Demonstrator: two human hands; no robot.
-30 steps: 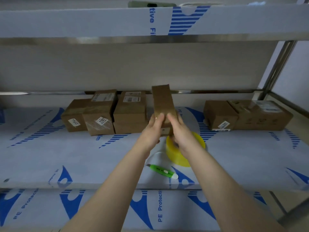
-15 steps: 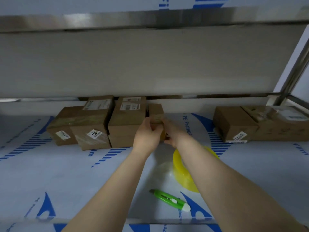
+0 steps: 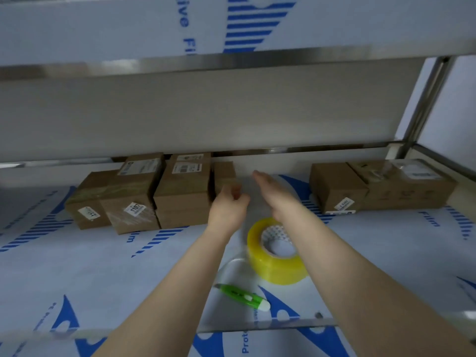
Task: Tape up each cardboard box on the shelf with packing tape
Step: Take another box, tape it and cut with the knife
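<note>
**Head view: hands at the narrow box, middle shelf**

Left hand: fingers are curled, with the tips at the near end of the narrow box. The hand is blurred, so it cannot be told whether the box is touched or held.

Right hand: fingers are held straight and together, pointing away and leftward. Nothing is held, and a gap is seen between them and the box.

The narrow box is found just beyond the left fingertips and left of the right fingertips. Its long axis runs from the fingers toward the back of the shelf, and its left side is set against the labelled box.

Counts:
- Cardboard boxes, six. Four are packed in a row left of the fingers: the narrow box, the labelled box, the taped box and the outermost box. Two are touching, well to the right of the right fingers: the plain box and the wide box.
- Tape roll, one: yellow, lying with its core upward, nearer the person than both sets of fingers, partly under the right forearm.
- Green cutter, one: nearer still, lying diagonally with its white end toward the near right.
</note>
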